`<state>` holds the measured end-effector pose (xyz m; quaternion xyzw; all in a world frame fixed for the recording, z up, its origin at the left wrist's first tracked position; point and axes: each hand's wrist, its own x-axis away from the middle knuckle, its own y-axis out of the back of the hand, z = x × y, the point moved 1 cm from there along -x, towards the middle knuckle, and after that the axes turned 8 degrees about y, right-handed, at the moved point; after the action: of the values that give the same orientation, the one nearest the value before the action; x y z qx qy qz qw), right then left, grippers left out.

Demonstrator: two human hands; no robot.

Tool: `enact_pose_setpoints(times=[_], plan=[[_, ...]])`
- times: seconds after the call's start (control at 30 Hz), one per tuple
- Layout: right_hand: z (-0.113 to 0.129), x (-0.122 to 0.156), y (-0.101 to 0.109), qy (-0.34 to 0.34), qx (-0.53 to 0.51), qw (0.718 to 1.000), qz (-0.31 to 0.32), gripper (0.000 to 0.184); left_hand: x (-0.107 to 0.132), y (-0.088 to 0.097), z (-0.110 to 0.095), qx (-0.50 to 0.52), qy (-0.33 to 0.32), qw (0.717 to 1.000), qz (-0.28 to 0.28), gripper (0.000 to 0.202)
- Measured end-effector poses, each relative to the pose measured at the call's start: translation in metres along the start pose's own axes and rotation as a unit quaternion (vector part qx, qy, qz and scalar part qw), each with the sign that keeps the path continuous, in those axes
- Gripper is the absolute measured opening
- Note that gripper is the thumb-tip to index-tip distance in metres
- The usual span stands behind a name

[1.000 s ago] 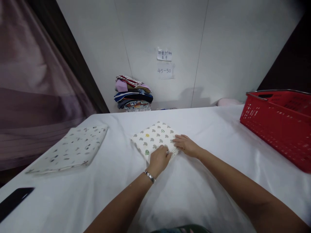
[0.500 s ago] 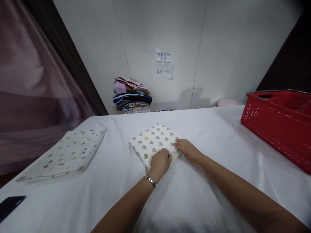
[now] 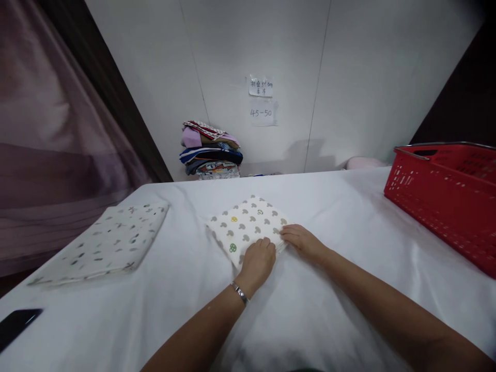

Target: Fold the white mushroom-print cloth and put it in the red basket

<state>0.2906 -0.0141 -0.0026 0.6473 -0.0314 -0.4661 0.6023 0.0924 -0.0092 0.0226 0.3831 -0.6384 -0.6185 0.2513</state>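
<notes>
The white tabletop (image 3: 349,217) carries a red basket (image 3: 445,196) at its right edge and a leaf-print folded cloth (image 3: 112,240) near its left edge; a stack of clothes (image 3: 211,152) sits beyond its far edge. The mushroom-print folded cloth (image 3: 248,225) lies flat at the middle, where it was 1 second ago. Only my 2 grips have slid slightly toward its near corner, so the work now bears on that corner. My left grip (image 3: 259,261) curls over the near edge, fingers hidden, so I cannot tell whether it pinches fabric. My right grip (image 3: 304,242) lies open and flat, fingertips touching the cloth's right corner. A dark phone (image 3: 17,323) sits at the near left corner.
</notes>
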Motion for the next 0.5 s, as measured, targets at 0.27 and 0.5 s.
enact_pose_setpoints(times=[0.27,0.5], plan=[[0.001,-0.003,0.010,-0.030,-0.035,0.999,-0.005,0.026,0.003,0.001,0.000,0.022,0.000,1.000,0.004,0.005],[-0.012,-0.056,0.002,-0.135,0.018,0.989,-0.048,0.032,0.001,-0.010,-0.002,-0.004,-0.022,1.000,-0.015,0.010]])
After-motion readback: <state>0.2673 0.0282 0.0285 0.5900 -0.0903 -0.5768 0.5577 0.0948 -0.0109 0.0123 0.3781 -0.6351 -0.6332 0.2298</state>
